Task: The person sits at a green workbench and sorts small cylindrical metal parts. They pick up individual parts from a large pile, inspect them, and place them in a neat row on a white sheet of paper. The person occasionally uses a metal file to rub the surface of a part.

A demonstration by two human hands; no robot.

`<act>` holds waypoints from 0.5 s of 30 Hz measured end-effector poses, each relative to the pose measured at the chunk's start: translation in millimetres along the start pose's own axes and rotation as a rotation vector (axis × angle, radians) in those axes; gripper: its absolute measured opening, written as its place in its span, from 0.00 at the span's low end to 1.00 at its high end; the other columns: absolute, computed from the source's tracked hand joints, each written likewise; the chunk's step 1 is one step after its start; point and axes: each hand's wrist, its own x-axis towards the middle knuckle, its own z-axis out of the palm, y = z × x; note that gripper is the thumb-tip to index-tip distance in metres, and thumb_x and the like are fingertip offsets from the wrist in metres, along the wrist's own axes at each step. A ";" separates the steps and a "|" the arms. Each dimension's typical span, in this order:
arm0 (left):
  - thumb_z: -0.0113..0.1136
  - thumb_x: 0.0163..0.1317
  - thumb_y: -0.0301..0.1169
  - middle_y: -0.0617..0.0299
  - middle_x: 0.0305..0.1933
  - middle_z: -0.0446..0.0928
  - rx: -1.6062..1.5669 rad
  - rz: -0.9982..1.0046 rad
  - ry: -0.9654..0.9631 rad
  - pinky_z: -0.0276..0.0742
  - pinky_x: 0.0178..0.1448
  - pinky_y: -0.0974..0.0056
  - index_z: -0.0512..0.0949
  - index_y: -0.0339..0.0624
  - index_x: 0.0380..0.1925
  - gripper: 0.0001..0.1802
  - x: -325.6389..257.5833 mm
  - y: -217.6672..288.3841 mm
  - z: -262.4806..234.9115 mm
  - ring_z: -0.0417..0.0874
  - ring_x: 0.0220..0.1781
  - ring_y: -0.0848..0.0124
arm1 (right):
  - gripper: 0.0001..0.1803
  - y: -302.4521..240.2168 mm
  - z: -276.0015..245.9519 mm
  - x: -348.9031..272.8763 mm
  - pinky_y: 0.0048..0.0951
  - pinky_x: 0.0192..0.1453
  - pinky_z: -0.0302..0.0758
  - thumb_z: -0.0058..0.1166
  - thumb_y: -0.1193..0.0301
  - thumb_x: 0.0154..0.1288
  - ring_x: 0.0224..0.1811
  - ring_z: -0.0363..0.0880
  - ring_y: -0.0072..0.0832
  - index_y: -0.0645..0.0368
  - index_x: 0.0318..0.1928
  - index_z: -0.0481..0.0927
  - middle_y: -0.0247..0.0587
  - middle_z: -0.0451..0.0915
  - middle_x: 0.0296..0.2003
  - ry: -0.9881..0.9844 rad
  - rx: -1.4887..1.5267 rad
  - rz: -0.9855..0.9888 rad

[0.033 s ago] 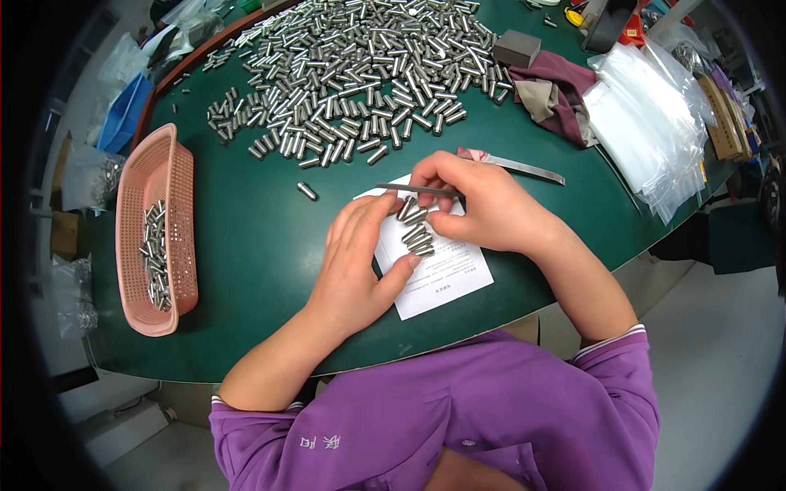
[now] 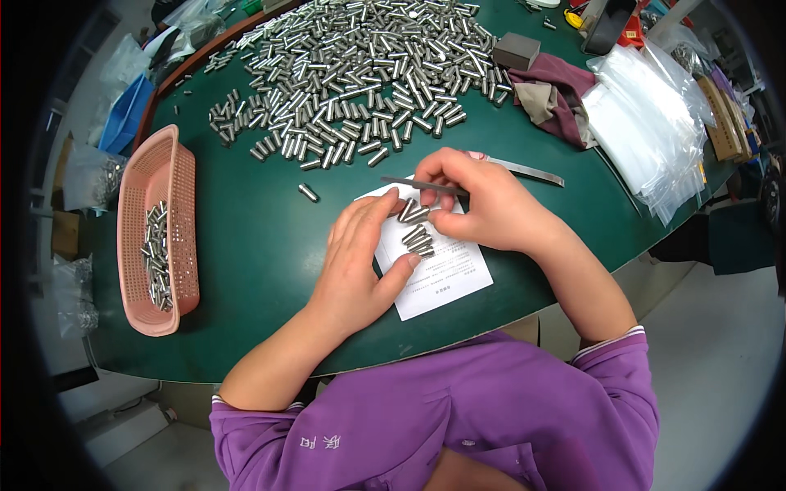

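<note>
Several metal pins (image 2: 420, 241) on paper (image 2: 446, 288) — right hand (image 2: 490, 200) pinching dark bar (image 2: 401, 182) — left hand (image 2: 350, 255) alongside, thumb spread from fingers.

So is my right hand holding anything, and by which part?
Your right hand holds a thin dark strip by its right part, the left end jutting out.

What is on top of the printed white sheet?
Small metal pins lie on the sheet; whatever the left hand and right hand cover cannot be seen.
</note>
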 end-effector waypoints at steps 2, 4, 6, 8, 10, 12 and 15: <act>0.66 0.54 0.24 0.48 0.60 0.74 -0.027 0.005 -0.003 0.64 0.70 0.51 0.63 0.34 0.68 0.39 3.8 -0.8 -1.4 0.72 0.64 0.52 | 0.20 -2.2 -5.7 1.2 0.26 0.40 0.75 0.59 0.78 0.53 0.32 0.76 0.21 0.58 0.48 0.73 0.34 0.81 0.34 0.043 0.139 0.040; 0.65 0.56 0.23 0.49 0.60 0.74 -0.080 -0.030 -0.002 0.66 0.70 0.54 0.64 0.34 0.67 0.37 8.6 -0.6 -2.8 0.74 0.63 0.56 | 0.21 -5.8 -8.4 2.1 0.22 0.37 0.72 0.60 0.77 0.53 0.30 0.71 0.18 0.59 0.48 0.72 0.31 0.79 0.34 0.071 0.246 0.088; 0.63 0.59 0.21 0.50 0.60 0.75 -0.167 -0.105 0.002 0.69 0.69 0.57 0.66 0.34 0.65 0.33 13.5 -0.7 -2.6 0.77 0.60 0.60 | 0.21 -5.3 -7.9 2.5 0.21 0.36 0.70 0.61 0.77 0.53 0.30 0.70 0.17 0.59 0.48 0.71 0.30 0.78 0.35 0.100 0.329 0.133; 0.62 0.61 0.20 0.53 0.58 0.76 -0.410 -0.205 0.009 0.73 0.65 0.61 0.70 0.34 0.61 0.26 24.7 -10.4 4.3 0.79 0.57 0.65 | 0.21 -5.2 -7.8 2.8 0.20 0.35 0.69 0.62 0.76 0.52 0.30 0.69 0.16 0.59 0.48 0.71 0.29 0.78 0.35 0.138 0.331 0.146; 0.62 0.63 0.21 0.55 0.54 0.78 -0.643 -0.277 0.030 0.76 0.60 0.65 0.72 0.33 0.56 0.20 35.8 -16.7 8.7 0.81 0.52 0.70 | 0.21 -5.8 -6.9 4.0 0.20 0.34 0.68 0.63 0.76 0.52 0.30 0.68 0.15 0.59 0.47 0.71 0.29 0.78 0.36 0.176 0.338 0.140; 0.63 0.65 0.23 0.58 0.48 0.81 -0.876 -0.320 0.050 0.79 0.54 0.68 0.75 0.33 0.50 0.15 45.1 -19.3 13.7 0.82 0.46 0.74 | 0.21 -3.6 -3.7 3.0 0.20 0.34 0.68 0.63 0.76 0.52 0.29 0.67 0.15 0.59 0.47 0.71 0.29 0.78 0.35 0.227 0.346 0.129; 0.62 0.65 0.22 0.59 0.45 0.82 -0.972 -0.441 0.042 0.80 0.52 0.70 0.76 0.34 0.48 0.12 50.7 -17.7 11.1 0.82 0.46 0.75 | 0.22 -4.6 -2.1 4.4 0.20 0.33 0.68 0.65 0.74 0.52 0.28 0.66 0.15 0.58 0.46 0.71 0.28 0.78 0.34 0.252 0.361 0.150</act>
